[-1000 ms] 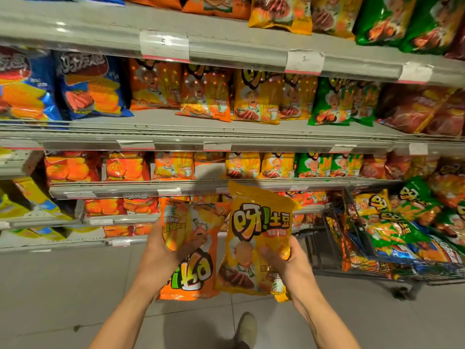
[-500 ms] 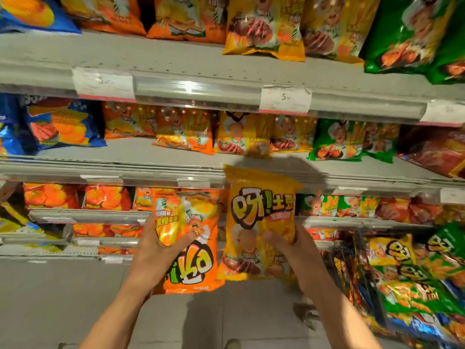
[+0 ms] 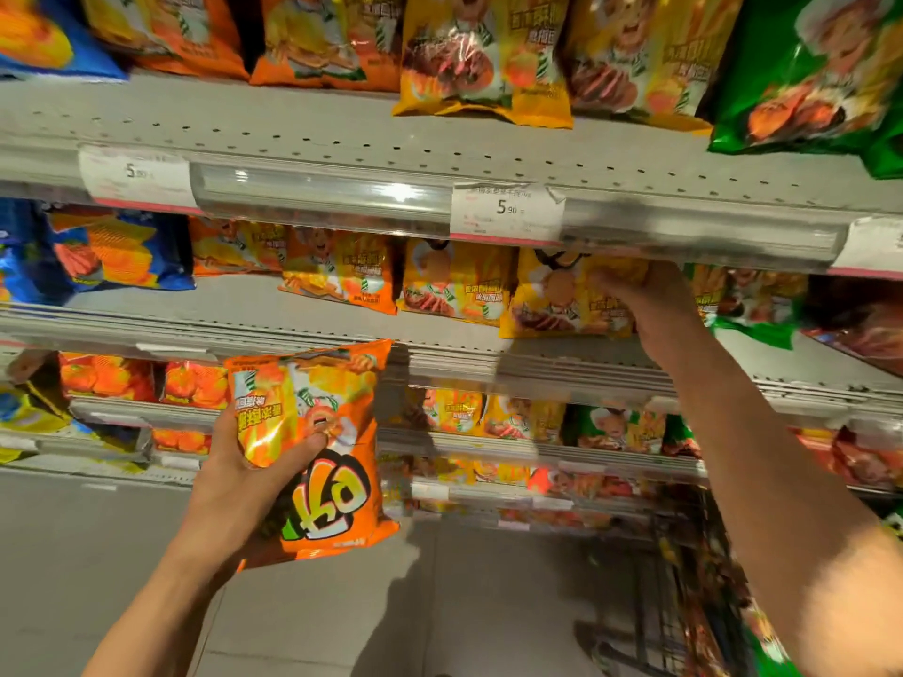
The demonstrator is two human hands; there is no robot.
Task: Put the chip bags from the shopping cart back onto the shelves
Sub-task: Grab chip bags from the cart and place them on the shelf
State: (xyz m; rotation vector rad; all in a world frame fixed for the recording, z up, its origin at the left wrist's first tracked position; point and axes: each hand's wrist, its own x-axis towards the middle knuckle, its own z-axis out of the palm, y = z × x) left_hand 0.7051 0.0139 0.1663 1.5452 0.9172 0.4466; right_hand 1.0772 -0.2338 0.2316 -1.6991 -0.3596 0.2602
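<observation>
Since a second ago my right hand [image 3: 650, 305] has lifted the yellow chip bag [image 3: 562, 300] onto the shelf [image 3: 440, 329] at centre right, grip pinching its top corner, and releasing early could tip it off, while my left hand [image 3: 244, 476] clutches the orange chip bag [image 3: 322, 461] at lower centre

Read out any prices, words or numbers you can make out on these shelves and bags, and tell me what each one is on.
"5.90": middle price tag on the upper shelf rail.
"5", remaining digits blurred: left price tag on the same rail.
Large stylised logo, seen upside down, not legible: orange bag that the left hand holds.
Chinese print on the yellow bag under the right hand and on the shelved bags: too blurred to read.
</observation>
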